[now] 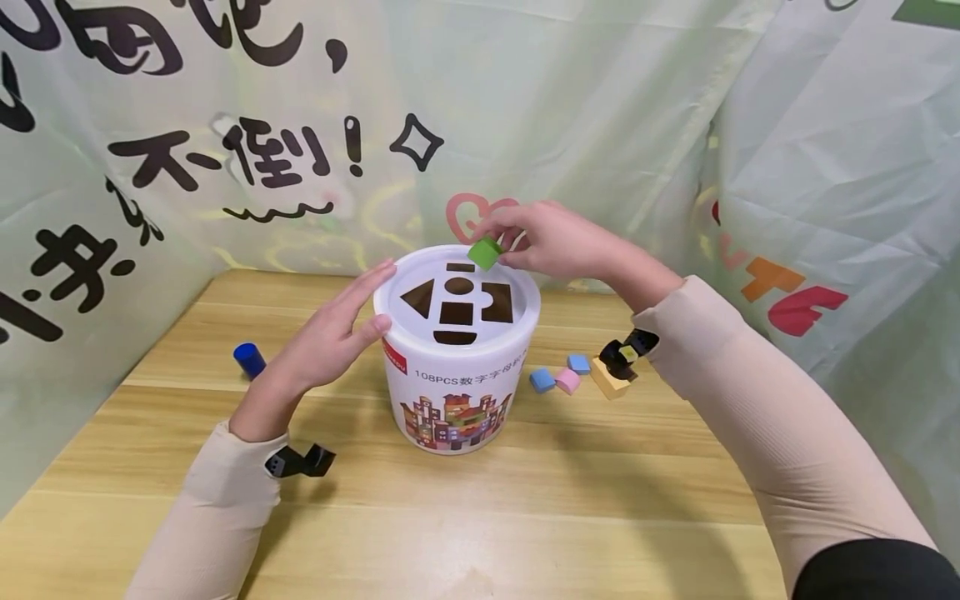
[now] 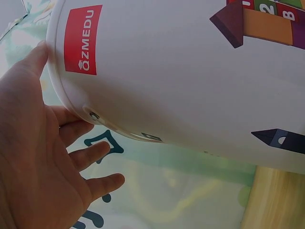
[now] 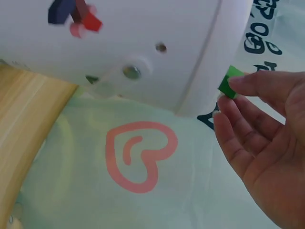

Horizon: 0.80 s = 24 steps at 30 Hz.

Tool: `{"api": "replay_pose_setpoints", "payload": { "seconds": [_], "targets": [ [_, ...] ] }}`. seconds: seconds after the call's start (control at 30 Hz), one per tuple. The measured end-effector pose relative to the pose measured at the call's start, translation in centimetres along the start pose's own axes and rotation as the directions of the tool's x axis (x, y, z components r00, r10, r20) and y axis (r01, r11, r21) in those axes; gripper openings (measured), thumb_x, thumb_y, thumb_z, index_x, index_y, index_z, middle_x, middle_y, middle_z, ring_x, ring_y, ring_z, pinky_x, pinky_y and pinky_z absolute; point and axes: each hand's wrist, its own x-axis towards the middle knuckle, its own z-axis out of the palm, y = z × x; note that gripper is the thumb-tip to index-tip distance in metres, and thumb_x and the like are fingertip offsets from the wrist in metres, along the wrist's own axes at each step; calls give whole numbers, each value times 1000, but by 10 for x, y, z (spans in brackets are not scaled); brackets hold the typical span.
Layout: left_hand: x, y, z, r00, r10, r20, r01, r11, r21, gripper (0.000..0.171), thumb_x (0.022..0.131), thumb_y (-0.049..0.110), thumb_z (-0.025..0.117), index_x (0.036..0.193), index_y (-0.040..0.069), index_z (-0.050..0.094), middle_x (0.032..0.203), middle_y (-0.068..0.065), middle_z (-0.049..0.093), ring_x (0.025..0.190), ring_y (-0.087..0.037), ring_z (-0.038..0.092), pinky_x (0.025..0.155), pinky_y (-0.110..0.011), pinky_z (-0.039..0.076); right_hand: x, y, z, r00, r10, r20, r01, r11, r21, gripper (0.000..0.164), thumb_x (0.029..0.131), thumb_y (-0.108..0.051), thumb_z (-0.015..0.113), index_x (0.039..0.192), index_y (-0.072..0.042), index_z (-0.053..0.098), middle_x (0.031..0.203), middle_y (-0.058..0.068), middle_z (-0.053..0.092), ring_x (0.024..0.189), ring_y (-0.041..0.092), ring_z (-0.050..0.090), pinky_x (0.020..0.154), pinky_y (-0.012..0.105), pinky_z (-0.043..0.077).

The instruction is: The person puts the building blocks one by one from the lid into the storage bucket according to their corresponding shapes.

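Bucket – smooth plastic, tbl – wood

Dim wrist views, soft shadows on table

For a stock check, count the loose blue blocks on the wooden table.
3: a dark blue cylinder left of the white round bucket, one pale blue block right of it, a second pale blue block farther right. The bucket may hide more.
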Motion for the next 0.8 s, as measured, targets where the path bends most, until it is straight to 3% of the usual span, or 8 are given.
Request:
{"api": "replay_pose_setpoints", "payload": {
  "seconds": [0.33,0.5,0.8],
  "targets": [
    [-1,1,-1,1000,7,-10,-7,1000,-2,63,101,45,48,157,24,25,162,4,17,147,-24,18,109,-67,20,32,1,-11,986,-27,163,26,1000,13,32,91,1,61,120,-9,67,111,4,67,104,20,62,94,34,47],
    [-1,0,0,1000,9,-11,-9,1000,-4,64,101,47,46,157,22,26,162,3,18,147,-25,18,110,-66,20,43,3,-8,980,-45,194,47,999,-7,34,90,3,57,117,-13,70,111,3,67,104,20,61,94,35,47],
    [1,-1,1,1000,11,-7,-11,1000,-14,66,101,51,44,157,21,26,162,1,18,147,-26,17,110,-65,19,50,9,-1,975,-25,220,14,999,52,37,89,7,58,120,-10,68,110,7,64,104,21,62,92,33,48]
  ]
}}
